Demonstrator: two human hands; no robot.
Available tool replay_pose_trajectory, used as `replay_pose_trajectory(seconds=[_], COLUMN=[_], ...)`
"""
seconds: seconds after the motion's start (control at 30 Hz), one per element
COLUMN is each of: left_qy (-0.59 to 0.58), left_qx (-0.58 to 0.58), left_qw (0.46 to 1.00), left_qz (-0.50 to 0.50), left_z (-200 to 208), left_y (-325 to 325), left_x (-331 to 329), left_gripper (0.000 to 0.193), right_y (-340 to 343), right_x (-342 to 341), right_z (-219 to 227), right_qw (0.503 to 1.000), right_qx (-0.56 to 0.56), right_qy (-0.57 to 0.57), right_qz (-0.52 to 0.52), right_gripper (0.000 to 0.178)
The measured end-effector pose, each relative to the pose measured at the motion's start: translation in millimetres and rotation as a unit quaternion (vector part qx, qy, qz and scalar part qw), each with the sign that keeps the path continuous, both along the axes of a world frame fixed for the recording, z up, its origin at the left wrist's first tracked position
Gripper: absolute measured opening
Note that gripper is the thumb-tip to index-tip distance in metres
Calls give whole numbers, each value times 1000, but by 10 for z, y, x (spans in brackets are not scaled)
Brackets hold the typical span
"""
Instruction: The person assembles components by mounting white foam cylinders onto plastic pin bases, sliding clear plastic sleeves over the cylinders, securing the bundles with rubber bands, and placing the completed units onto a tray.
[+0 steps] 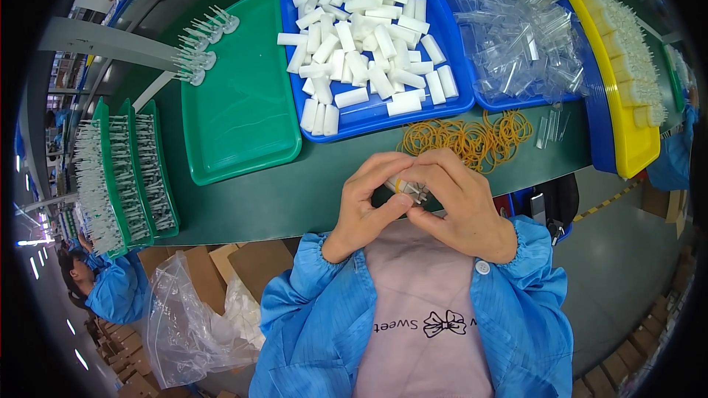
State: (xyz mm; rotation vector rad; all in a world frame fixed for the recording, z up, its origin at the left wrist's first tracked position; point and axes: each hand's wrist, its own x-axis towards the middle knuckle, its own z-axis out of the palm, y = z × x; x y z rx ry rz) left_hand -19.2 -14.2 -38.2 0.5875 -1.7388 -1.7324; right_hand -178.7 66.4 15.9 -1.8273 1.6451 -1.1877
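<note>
In front of my chest, both hands hold a small white bundle [417,190] with a yellow rubber band round it and thin stems poking out at the right end. My left hand [363,200] closes on its left side, thumb at the near edge. My right hand [466,205] curls over from the right, so fingers cover much of the bundle. Just beyond the hands lies a loose heap of yellow-orange rubber bands [483,140] on the green table [361,169]. Several clear plastic pieces [549,129] lie to the right of the bands.
A blue tray [317,135] of white cylinders [354,44] stands ahead, beside another tray of clear plastic pieces [509,37]. Left is a green tray [243,121] with several stemmed bundles [199,51]; farther left, green trays [158,169] stand filled. At right, a yellow tray [640,151] holds white bundles.
</note>
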Motion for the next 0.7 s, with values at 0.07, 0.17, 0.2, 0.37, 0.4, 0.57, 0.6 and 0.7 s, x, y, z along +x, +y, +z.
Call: replay_pose_trajectory(seconds=[0.07,0.17,0.2,0.37,0.4,0.57,0.6,0.7], left_qy=[0,-6,24,66,60,101,115,121], left_qx=[13,27,40,61,47,5,-6,-50], left_qw=[1000,1000,999,993,993,989,988,987], left_qz=[-9,3,14,74,89,107,101,94], left_z=[5,72,86,93,118,229,252,310], left_y=[11,17,10,33,51,81,75,72], left_x=[-17,-59,-50,19,16,-57,-76,-131], left_gripper=[44,60,63,71,73,87,93,95], right_y=[-14,-48,-50,25,48,88,96,97], right_x=[-21,-105,-155,-333,-343,-204,-176,-69], right_z=[-2,-4,13,-52,-39,38,70,40], right_qw=[1000,1000,998,929,920,967,982,972], right_qx=[2,-10,20,34,33,-74,-113,-215], right_qy=[1,3,-65,-368,-390,-240,-136,27], right_qz=[-3,-2,-1,10,11,-33,-58,-92], right_gripper=[38,40,41,45,46,48,49,52])
